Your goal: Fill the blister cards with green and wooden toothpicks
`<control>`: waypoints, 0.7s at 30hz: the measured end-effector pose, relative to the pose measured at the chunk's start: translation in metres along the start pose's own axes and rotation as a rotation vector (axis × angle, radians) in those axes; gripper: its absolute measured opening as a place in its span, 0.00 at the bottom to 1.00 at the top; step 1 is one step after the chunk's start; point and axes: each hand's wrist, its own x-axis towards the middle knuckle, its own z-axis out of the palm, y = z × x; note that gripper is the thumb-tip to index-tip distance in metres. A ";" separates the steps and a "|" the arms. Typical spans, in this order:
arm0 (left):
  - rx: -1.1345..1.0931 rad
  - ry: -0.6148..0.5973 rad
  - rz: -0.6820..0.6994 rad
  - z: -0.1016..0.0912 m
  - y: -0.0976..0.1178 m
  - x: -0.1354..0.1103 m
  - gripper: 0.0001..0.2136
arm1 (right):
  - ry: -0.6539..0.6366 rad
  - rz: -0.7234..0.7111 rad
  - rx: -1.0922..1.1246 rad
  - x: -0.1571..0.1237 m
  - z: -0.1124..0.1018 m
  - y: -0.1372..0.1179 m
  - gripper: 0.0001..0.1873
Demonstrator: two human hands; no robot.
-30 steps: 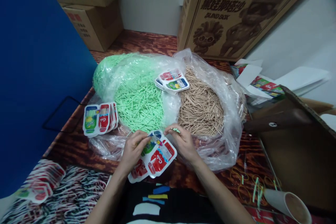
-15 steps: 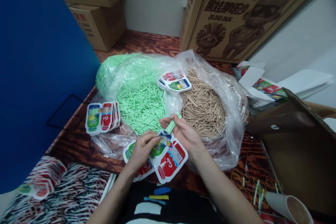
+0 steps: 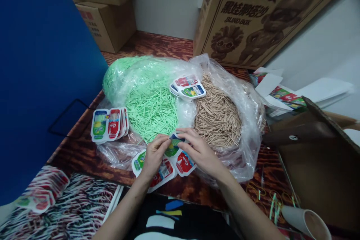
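Observation:
Low in the middle, a printed packet (image 3: 185, 164) with a green half and a red "Cola" half is tilted between my two hands. My left hand (image 3: 154, 154) pinches its upper left edge, thumb against fingers. Over its upper right side my right hand (image 3: 199, 150) bends its fingers and thumb, covering much of the green half. Beneath lies another packet (image 3: 166, 170), partly hidden by my left hand. Just beyond my hands are a heap of thin green sticks (image 3: 152, 114) and a heap of brown sticks (image 3: 216, 116), both in clear plastic bags.
Stacked packets (image 3: 109, 125) lie at the left, and more packets (image 3: 189, 87) rest between the heaps. Many packets (image 3: 70, 206) fill the lower left. Cardboard boxes (image 3: 233, 18) stand behind. At the lower right are an open carton (image 3: 315, 180), a paper cup (image 3: 305, 221) and rubber bands.
My right hand has turned over, palm down, onto the packet's top. The small bunch of green sticks it held no longer shows. The packet has tilted and moved slightly up.

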 end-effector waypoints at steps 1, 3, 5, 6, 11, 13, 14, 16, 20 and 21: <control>-0.020 0.018 -0.009 0.001 -0.001 0.000 0.08 | -0.002 -0.006 0.014 0.000 -0.001 -0.001 0.11; -0.096 0.099 -0.046 -0.003 -0.005 0.003 0.07 | 0.101 0.021 0.113 -0.003 -0.003 0.000 0.11; -0.219 0.251 -0.104 -0.013 -0.008 0.007 0.09 | 0.242 0.088 0.144 -0.011 -0.004 0.008 0.11; -0.289 0.337 -0.130 -0.020 -0.008 0.010 0.10 | 0.253 0.125 0.098 -0.017 -0.002 0.015 0.10; -0.496 0.536 -0.111 -0.054 0.004 0.025 0.15 | -0.094 0.131 -0.550 -0.057 0.038 0.063 0.06; -0.523 0.556 -0.075 -0.062 0.012 0.028 0.15 | -0.062 0.133 -0.805 -0.067 0.055 0.076 0.09; -0.530 0.568 -0.056 -0.066 0.014 0.028 0.15 | -0.057 0.133 -0.883 -0.071 0.060 0.080 0.11; -0.523 0.603 -0.018 -0.074 0.018 0.027 0.15 | -0.091 0.132 -0.933 -0.074 0.061 0.081 0.12; -0.456 0.664 0.039 -0.092 0.022 0.021 0.13 | -0.179 0.124 -0.744 -0.065 0.038 0.067 0.10; -0.440 0.666 0.040 -0.095 0.022 0.019 0.13 | -0.152 0.124 -0.700 -0.059 0.032 0.061 0.08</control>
